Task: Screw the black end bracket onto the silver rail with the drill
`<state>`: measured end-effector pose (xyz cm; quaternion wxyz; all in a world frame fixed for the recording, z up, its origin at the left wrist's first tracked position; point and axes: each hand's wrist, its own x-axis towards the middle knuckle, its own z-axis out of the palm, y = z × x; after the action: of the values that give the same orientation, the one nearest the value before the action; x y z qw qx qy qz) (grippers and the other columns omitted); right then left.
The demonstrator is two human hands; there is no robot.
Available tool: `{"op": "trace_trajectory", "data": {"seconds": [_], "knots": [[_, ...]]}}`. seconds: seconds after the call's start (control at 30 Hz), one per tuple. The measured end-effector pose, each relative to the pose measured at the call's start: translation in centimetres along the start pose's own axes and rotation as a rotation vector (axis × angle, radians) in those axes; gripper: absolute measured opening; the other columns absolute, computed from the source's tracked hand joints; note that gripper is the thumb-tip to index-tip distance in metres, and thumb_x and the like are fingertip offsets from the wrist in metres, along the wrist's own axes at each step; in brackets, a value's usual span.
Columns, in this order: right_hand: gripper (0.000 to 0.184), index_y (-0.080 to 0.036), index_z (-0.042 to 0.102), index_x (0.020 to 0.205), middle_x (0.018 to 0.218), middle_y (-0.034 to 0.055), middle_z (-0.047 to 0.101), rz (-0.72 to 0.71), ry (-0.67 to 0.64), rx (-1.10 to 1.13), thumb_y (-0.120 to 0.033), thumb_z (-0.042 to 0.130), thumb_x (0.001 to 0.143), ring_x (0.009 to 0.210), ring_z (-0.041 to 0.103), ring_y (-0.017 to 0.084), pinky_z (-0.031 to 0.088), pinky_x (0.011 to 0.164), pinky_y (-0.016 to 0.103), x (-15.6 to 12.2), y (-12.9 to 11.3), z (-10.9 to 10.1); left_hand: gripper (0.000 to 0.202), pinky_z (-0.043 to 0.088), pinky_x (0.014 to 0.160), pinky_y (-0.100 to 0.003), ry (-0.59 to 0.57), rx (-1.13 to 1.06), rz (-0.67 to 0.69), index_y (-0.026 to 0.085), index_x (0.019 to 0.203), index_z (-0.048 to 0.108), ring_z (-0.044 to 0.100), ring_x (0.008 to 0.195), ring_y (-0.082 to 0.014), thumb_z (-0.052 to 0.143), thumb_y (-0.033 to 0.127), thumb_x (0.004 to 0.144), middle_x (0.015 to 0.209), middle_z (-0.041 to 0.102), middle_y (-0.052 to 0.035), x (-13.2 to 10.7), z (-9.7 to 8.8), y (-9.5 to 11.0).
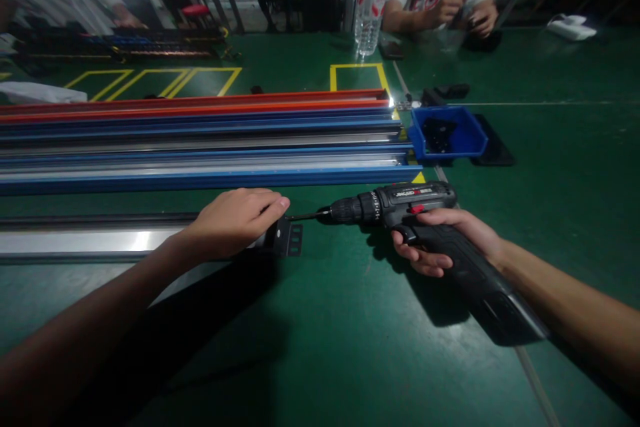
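My right hand (435,243) is wrapped around the handle of a black cordless drill (415,203), a finger at its trigger. The drill's long bit (305,216) points left and reaches the end of a silver and black metal rail (100,239). A black slotted end bracket (294,240) sits at that end. Over the rail's end lies my left hand (240,220), its fingers closed around the rail and partly hidden behind it.
Behind the rail lie several blue rails (200,177) and a red one (200,101). A blue bin (450,137) with black parts stands at their right ends. Water bottles (369,13) stand farther back, near a co-worker's hands (465,10). The green table (350,347) has yellow tape marks.
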<state>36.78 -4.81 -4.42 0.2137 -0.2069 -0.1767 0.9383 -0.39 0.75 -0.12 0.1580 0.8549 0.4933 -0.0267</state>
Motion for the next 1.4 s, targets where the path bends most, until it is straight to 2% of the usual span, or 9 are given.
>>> {"op": "trace_trajectory", "data": {"seconds": [0.23,0.63,0.9,1.4], "knots": [[0.042,0.002,0.064,0.115,0.093,0.0139,0.069,-0.001,-0.046,0.001,-0.035,0.054,0.098,0.057,0.063,0.009,0.055,0.063,0.023,0.05,0.03,-0.26,0.061,0.048,0.095,-0.039,0.004,0.000,-0.006,0.024,0.111,0.073,0.067,0.111,-0.0278,0.023,0.057,0.104,0.121,0.074,-0.0056,0.06,0.21,-0.11],[0.039,0.000,0.067,0.111,0.089,0.0130,0.069,0.014,0.032,-0.016,-0.034,0.059,0.095,0.054,0.059,0.009,0.054,0.060,0.023,0.07,-0.11,0.30,0.062,0.048,0.097,-0.040,0.001,0.026,-0.020,0.025,0.117,0.073,0.066,0.117,-0.0286,0.021,0.057,0.103,0.126,0.073,-0.0063,0.03,0.22,-0.14],[0.041,0.003,0.063,0.115,0.093,0.0147,0.068,0.001,-0.046,0.015,-0.033,0.053,0.099,0.058,0.064,0.010,0.055,0.063,0.024,0.12,0.01,-0.21,0.063,0.049,0.097,-0.040,0.008,0.031,-0.017,0.025,0.115,0.074,0.066,0.117,-0.0288,0.021,0.057,0.103,0.126,0.074,-0.0065,0.14,0.27,-0.21],[0.042,0.002,0.066,0.115,0.094,0.0145,0.069,0.003,-0.067,0.017,-0.034,0.055,0.099,0.058,0.064,0.009,0.055,0.064,0.024,0.24,-0.06,-0.39,0.063,0.050,0.096,-0.041,0.019,0.030,-0.004,0.025,0.116,0.074,0.066,0.115,-0.0285,0.021,0.057,0.103,0.126,0.074,-0.0062,0.07,0.29,-0.27]]}}
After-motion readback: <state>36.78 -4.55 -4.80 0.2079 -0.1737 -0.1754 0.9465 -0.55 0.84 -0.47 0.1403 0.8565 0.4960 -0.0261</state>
